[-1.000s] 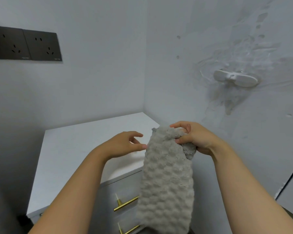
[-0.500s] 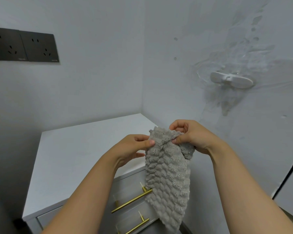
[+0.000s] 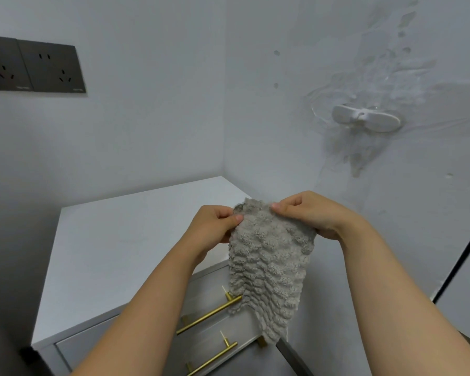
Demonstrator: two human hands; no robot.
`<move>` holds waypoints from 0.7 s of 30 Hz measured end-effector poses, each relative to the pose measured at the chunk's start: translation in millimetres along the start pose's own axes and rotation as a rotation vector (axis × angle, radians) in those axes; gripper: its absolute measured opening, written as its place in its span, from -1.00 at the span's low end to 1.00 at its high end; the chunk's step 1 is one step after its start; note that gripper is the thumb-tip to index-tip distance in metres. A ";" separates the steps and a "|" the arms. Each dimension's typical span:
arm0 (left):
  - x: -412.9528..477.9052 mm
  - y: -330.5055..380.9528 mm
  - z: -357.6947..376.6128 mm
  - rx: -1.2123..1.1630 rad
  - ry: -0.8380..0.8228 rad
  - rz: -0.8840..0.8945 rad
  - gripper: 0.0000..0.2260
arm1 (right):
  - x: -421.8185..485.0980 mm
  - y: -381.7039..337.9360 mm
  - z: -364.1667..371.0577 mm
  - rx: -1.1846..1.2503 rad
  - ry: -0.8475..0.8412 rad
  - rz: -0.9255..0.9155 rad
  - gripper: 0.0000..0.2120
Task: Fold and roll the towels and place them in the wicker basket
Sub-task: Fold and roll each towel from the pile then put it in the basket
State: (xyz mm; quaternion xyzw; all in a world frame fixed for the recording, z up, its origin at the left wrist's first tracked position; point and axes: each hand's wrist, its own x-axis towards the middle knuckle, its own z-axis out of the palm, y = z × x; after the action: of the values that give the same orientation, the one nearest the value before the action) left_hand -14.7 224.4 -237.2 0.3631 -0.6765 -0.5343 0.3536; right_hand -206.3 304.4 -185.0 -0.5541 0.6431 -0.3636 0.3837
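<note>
1. Towel hangs in the air just in front of the bench's right corner. I see the left hand and right hand each pinching its top edge, fingers curled tight.
2. Both pinches sit close together, so the cloth droops bunched; a fold started this way could go crooked.
3. A slack pinch would drop it past the bench front, out of my view.
4. No wicker basket shows in my view.
</note>
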 end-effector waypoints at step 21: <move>-13.8 29.0 12.2 -0.225 -0.210 0.181 -0.61 | -18.3 -31.2 -17.5 -0.063 0.230 -0.210 -0.80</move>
State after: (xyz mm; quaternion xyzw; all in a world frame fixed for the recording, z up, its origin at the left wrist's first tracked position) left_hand -21.9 246.8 -212.2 0.2009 -0.6756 -0.6075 0.3662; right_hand -206.8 319.5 -147.8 -0.5847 0.6326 -0.4422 0.2497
